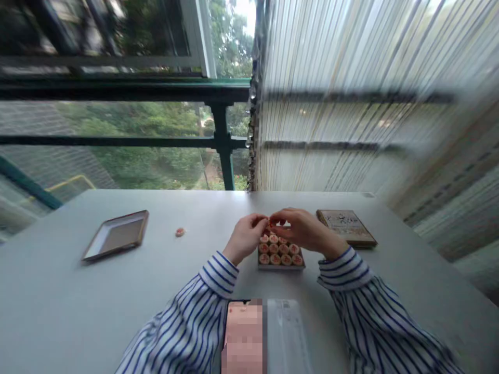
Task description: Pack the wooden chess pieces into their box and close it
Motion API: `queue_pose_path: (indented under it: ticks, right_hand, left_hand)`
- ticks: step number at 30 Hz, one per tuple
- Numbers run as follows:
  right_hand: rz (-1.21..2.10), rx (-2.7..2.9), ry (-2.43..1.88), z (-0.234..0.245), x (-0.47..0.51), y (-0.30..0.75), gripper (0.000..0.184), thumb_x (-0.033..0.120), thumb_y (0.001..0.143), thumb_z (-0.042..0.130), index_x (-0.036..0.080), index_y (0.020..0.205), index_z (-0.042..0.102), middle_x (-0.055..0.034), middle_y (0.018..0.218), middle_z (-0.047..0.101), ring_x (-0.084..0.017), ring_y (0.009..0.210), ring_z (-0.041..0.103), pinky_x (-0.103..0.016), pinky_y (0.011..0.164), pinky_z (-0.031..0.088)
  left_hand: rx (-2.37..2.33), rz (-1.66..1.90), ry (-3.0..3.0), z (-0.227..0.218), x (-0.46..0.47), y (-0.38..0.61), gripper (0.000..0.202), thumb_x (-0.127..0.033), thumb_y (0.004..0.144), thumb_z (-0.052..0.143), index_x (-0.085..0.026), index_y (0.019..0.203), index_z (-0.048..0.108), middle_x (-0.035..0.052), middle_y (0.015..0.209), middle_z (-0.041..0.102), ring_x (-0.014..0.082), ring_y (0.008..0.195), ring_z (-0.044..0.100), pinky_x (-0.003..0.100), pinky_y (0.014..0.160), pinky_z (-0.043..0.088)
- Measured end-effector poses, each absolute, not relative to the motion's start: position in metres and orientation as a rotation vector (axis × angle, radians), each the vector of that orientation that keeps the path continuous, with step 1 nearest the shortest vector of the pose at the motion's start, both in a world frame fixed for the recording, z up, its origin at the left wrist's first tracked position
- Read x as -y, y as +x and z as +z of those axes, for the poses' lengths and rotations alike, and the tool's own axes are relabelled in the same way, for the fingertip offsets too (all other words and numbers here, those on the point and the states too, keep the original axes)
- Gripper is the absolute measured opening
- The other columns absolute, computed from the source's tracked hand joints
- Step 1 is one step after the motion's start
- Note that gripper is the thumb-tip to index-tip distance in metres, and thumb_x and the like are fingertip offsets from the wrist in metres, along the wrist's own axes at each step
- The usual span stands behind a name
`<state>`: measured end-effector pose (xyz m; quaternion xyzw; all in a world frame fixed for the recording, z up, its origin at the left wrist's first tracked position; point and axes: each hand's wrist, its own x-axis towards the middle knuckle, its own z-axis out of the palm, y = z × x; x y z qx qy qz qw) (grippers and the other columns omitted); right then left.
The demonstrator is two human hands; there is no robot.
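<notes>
Nearest the lens, a dark-framed phone [244,335] and a clear plastic sheet [288,335] lie side by side at the table's near edge, between two blue-and-white striped sleeves. Left hand [246,236] and right hand [302,228] meet fingertip to fingertip above the far end of a small shallow tray of round wooden game discs with red markings [280,252]. Both hands are pinched closed; a speck of red shows at the point where the fingertips meet, probably one disc held between them, though blur prevents certainty. Holding it jointly over the tray keeps the piece directly above the rows. About eleven discs are visible in three rows; the far rows are hidden by the hands. One further round disc [180,232] lies alone on the pale grey table [78,311], well to the left. Beyond it, one empty brown-rimmed rectangular tray [117,235] sits tilted to the table edge. Just right of the right hand rests one flat brown printed board or lid [346,226]. Behind stand a green-framed window [220,140] and pale vertical blinds [351,104].
</notes>
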<state>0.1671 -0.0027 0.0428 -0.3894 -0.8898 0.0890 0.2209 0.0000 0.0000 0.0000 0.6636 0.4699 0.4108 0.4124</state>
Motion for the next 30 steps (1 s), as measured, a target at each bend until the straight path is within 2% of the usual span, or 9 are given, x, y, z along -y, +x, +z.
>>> queue_pose_path:
  ticks: [7,11,16,21,30]
  right_hand:
    - [0.237,2.409,-1.183,0.043,-0.003,0.181,0.021,0.029,0.080,0.052,0.019,0.093,0.063,-0.0037,0.081,0.065,-0.014,0.072,0.057,-0.025,0.066,0.043]
    - [0.244,2.417,-1.279,0.040,-0.007,0.188,0.020,0.032,0.079,0.052,0.020,0.090,0.064,-0.0023,0.079,0.066,-0.013,0.071,0.058,-0.024,0.064,0.042]
    - [0.215,2.463,-1.397,0.033,-0.011,0.192,0.023,0.037,0.080,0.049,0.022,0.087,0.065,-0.0017,0.079,0.067,-0.013,0.069,0.059,-0.022,0.062,0.040]
    - [0.163,2.534,-1.499,0.028,-0.013,0.192,0.026,0.038,0.081,0.045,0.022,0.086,0.065,-0.0031,0.079,0.067,-0.014,0.070,0.060,-0.022,0.060,0.038]
    - [0.062,2.631,-1.645,0.024,-0.013,0.190,0.027,0.038,0.080,0.044,0.023,0.087,0.065,-0.0050,0.080,0.067,-0.017,0.071,0.060,-0.024,0.057,0.035]
  left_hand:
    - [-1.515,1.030,1.900,0.002,-0.001,-0.009,0.026,-0.024,0.081,0.044,-0.014,0.097,0.062,0.0076,0.093,0.066,0.0162,0.080,0.061,0.027,0.077,0.046]
    - [-1.623,0.884,2.048,-0.002,-0.003,-0.014,0.030,-0.020,0.081,0.043,-0.011,0.104,0.060,0.0102,0.099,0.064,0.0179,0.089,0.059,0.028,0.084,0.043]
    - [-1.636,0.678,2.105,-0.005,-0.002,-0.013,0.036,-0.022,0.082,0.041,-0.008,0.112,0.056,0.0118,0.104,0.062,0.0201,0.097,0.057,0.029,0.088,0.040]
    - [-1.621,0.578,2.123,-0.007,0.000,-0.011,0.037,-0.023,0.082,0.041,-0.010,0.114,0.055,0.0110,0.104,0.063,0.0191,0.095,0.057,0.027,0.085,0.041]
    - [-1.569,0.573,2.160,-0.007,0.001,-0.011,0.032,-0.026,0.083,0.039,-0.014,0.104,0.060,0.0093,0.097,0.066,0.0185,0.088,0.060,0.027,0.078,0.043]
